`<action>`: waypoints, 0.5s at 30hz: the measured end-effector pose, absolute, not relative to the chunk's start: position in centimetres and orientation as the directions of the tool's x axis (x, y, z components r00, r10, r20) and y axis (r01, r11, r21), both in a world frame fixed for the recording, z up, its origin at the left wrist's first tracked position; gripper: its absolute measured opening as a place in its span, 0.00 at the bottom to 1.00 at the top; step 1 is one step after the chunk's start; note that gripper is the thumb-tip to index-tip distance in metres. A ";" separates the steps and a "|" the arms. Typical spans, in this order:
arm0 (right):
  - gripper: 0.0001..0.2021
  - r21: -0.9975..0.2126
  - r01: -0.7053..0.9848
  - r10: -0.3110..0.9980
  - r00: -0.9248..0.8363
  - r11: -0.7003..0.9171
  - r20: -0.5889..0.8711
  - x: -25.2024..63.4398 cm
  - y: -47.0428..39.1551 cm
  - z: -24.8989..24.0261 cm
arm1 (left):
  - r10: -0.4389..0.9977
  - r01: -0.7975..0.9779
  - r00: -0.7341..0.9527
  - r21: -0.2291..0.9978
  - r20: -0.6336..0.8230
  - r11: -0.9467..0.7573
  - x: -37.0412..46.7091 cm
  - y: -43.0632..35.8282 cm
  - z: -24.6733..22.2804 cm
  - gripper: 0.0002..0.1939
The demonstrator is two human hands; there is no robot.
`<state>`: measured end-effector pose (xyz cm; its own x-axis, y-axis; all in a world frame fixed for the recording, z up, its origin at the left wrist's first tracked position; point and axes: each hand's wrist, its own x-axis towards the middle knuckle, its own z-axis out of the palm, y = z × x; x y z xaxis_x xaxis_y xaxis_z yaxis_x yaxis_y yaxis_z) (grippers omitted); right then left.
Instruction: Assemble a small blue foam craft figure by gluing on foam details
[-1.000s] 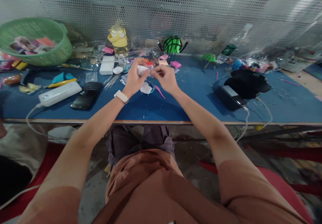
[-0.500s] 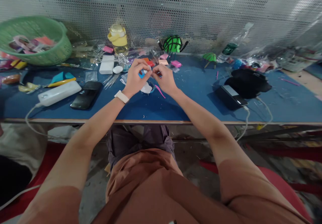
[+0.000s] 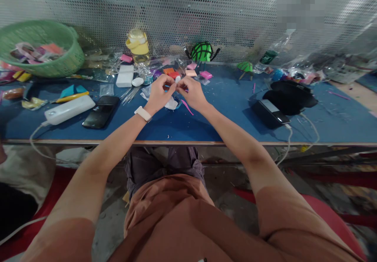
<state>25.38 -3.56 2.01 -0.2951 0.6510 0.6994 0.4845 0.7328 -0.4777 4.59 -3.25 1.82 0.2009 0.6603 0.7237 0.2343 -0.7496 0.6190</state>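
My left hand (image 3: 160,93) and my right hand (image 3: 193,93) meet fingertip to fingertip above the blue table (image 3: 179,130). A small white piece (image 3: 177,80) shows between them, pinched by the fingers of both. Behind the fingertips lie orange and red clay packs (image 3: 172,73), a peach pack (image 3: 191,73) and a bright pink pack (image 3: 205,75). Just below the hands are a crumpled white wrapper (image 3: 171,104) and a pink plastic tool (image 3: 187,107). A green, black-striped figure (image 3: 202,51) stands farther back.
On the left are a green basket (image 3: 59,64), a white power strip (image 3: 70,109), a black phone (image 3: 101,111) and a yellow-topped bottle (image 3: 138,46). A black device (image 3: 269,113), a black pouch (image 3: 290,97) and a clear bottle (image 3: 268,57) are on the right.
Both hands have shifted slightly, with the fingertips drawn closer together. The white piece between them shows more clearly, and the orange and red packs behind are less covered.
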 end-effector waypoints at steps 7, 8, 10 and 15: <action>0.12 -0.519 0.482 0.686 -0.285 0.706 0.670 25.2 -3.8 2.3 | 0.692 0.313 0.240 0.620 0.681 -0.719 4.6 -2.7 1.7 0.18; 0.12 -0.535 0.470 0.692 -0.274 0.702 0.668 25.1 -3.9 2.4 | 0.690 0.309 0.245 0.619 0.681 -0.722 4.6 -2.5 1.7 0.19; 0.13 -0.578 0.431 0.709 -0.258 0.693 0.657 24.9 -4.1 2.6 | 0.688 0.292 0.253 0.624 0.680 -0.725 4.4 -2.2 1.6 0.20; 0.30 -0.688 0.305 0.753 -0.273 0.658 0.599 24.9 -4.4 3.0 | 0.702 0.239 0.281 0.661 0.655 -0.712 4.0 -1.7 1.7 0.23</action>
